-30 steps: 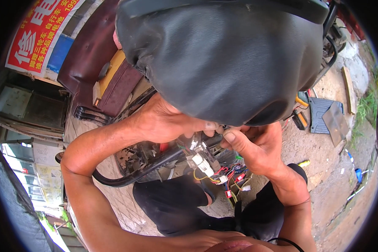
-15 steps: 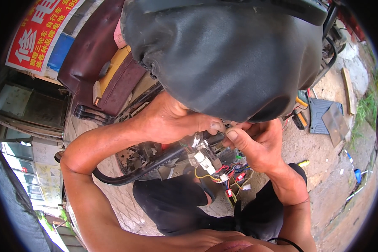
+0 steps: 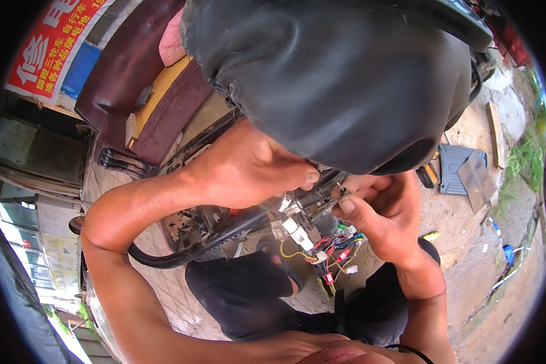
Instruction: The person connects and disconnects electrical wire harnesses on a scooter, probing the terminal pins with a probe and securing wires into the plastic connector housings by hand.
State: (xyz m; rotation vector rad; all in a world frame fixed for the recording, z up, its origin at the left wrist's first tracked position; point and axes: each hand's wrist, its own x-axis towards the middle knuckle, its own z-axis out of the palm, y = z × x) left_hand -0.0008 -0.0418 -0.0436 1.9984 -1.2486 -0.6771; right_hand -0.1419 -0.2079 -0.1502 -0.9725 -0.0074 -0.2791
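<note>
A large black leather-covered seat fills the upper middle, its near edge hanging over my hands. My left hand is closed just beneath that edge, thumb against the fingers; whatever they pinch is hidden. Between thumb and forefinger, my right hand grips a small dark piece with a thin tip, its kind too small to tell. A short gap separates the two hands. Below them hangs a bundle of coloured wires with plugs, among them a white connector.
A bent black tube of the frame crosses below my left forearm. A maroon sofa stands at the far left, under a red sign. On the ground at right lie a grey-blue mat, a wooden plank and a blue scrap.
My hands, which met at the seat's edge, have come apart. The right one has drawn slightly right with the small dark piece in its fingers. The left has barely moved.
</note>
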